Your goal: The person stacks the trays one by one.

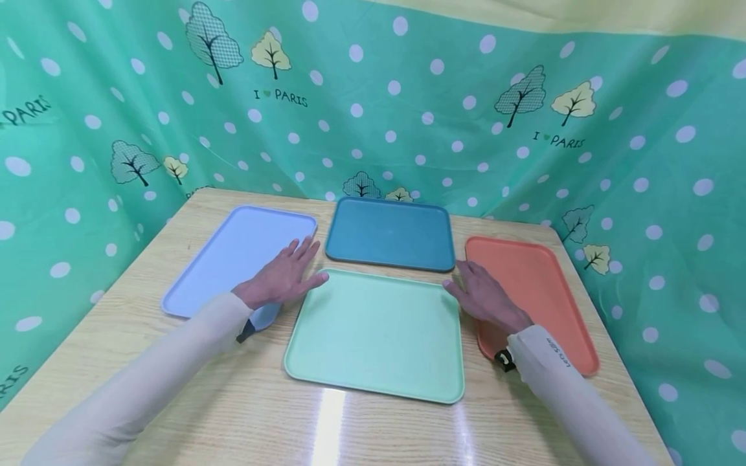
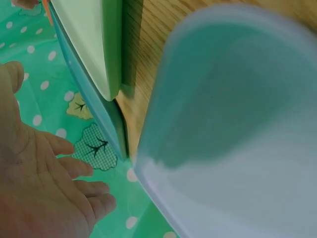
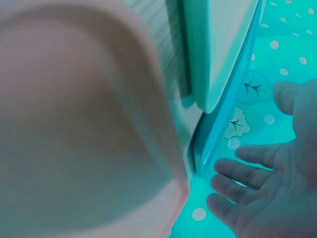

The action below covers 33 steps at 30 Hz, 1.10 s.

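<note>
My left hand [image 1: 282, 273] has its fingers spread straight over the right edge of a lavender-blue tray [image 1: 245, 239], thumb at the upper left corner of a mint-green tray [image 1: 379, 336]. Over the left edge of a coral-red tray [image 1: 536, 285] is my right hand [image 1: 486, 298], its thumb by the green tray's upper right corner. Neither hand holds anything. Behind the green tray lies a dark teal tray [image 1: 390, 233]. The left wrist view shows the left palm [image 2: 44, 183] with fingers extended; in the right wrist view the right palm [image 3: 277, 183] looks similar.
All the trays lie on a light wood-grain table [image 1: 245, 414]. A green polka-dot cloth [image 1: 408, 84] printed with trees hangs behind the table and along both sides. Dark wrist straps [image 1: 504, 360] show near the sleeves.
</note>
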{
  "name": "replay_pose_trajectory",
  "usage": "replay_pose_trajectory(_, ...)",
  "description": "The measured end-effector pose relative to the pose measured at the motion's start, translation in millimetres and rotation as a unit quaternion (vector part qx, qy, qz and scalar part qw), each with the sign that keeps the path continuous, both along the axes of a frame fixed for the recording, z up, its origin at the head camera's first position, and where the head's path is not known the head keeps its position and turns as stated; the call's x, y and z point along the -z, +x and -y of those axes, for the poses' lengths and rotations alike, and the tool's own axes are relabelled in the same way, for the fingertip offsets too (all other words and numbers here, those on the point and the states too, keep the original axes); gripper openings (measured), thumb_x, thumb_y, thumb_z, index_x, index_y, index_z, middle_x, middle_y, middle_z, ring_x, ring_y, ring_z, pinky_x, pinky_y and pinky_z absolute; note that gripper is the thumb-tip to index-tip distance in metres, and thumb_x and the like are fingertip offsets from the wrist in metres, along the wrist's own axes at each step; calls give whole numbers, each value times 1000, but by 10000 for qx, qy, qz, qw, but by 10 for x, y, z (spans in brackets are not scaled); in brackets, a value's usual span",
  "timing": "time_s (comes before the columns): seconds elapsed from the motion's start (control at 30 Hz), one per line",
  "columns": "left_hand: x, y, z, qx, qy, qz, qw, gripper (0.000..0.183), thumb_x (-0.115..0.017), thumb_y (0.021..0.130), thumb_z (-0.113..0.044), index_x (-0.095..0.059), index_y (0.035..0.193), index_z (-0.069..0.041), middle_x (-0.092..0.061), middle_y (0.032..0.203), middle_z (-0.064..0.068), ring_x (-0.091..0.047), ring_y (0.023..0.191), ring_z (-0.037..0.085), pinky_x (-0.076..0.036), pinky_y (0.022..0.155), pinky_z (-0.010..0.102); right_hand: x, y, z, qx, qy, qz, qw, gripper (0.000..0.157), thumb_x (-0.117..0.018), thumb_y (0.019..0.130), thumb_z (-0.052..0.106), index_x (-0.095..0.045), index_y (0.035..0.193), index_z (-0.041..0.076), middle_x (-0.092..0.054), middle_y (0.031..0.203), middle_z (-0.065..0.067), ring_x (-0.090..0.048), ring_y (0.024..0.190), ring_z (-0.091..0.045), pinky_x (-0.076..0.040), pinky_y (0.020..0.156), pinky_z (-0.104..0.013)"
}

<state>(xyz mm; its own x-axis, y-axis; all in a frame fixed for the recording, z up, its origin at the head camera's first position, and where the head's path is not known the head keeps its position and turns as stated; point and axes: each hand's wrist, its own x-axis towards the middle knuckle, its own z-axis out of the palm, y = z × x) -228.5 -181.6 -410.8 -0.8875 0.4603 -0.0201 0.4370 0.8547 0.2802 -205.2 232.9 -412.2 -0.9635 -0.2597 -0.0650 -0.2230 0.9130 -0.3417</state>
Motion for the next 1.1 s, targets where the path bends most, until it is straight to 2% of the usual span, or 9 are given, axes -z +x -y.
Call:
replay_pose_trajectory(0.13, -13, 25, -4, -17, 69, 97, 9999, 83, -46, 100, -51, -18, 153, 6, -12, 161, 28, -14, 148, 47, -18, 121, 55, -17, 13, 34, 41, 47, 94, 9999, 71, -42, 103, 46, -28, 151, -5, -33, 152, -29, -32, 141, -45, -32, 113, -61)
replay_pose_trajectory(0.27, -37, 57, -23, -205, 67, 367, 9991, 88, -46, 99, -55, -17, 153, 8, -16, 160, 29, -19, 148, 45, -24, 120, 54, -13, 11, 56, 25, 84, 154, 9998, 68, -42, 103, 47, -34, 148, -5, -39, 148, -29, -38, 136, -44, -35, 111, -61)
replay_pose_trajectory(0.43, -57, 85, -46, -389, -43, 635, 9972, 92, -44, 97, -61, -19, 152, 9, -24, 157, 31, -27, 145, 45, -29, 118, 54, -16, 10, 74, 43, 0, 327, 9995, 67, -42, 103, 47, -36, 148, -4, -40, 148, -29, -40, 135, -44, -36, 110, -61)
replay_pose_trajectory(0.77, -48, 133, -44, -382, -139, 756, 9963, 91, -45, 97, -60, -23, 150, 10, -32, 151, 34, -34, 141, 47, -30, 117, 54, -42, 21, 89, -66, -123, 570, 9983, 68, -40, 103, 48, -35, 148, -2, -37, 150, -28, -40, 136, -45, -36, 110, -61)
replay_pose_trajectory(1.1, -21, 165, -26, -283, -54, 804, 9963, 86, -50, 97, -53, -27, 147, 13, -37, 145, 38, -39, 136, 49, -34, 113, 56, -48, -18, 103, -266, -85, 667, 9974, 66, -41, 103, 49, -38, 146, -1, -48, 142, -25, -49, 129, -40, -42, 105, -57)
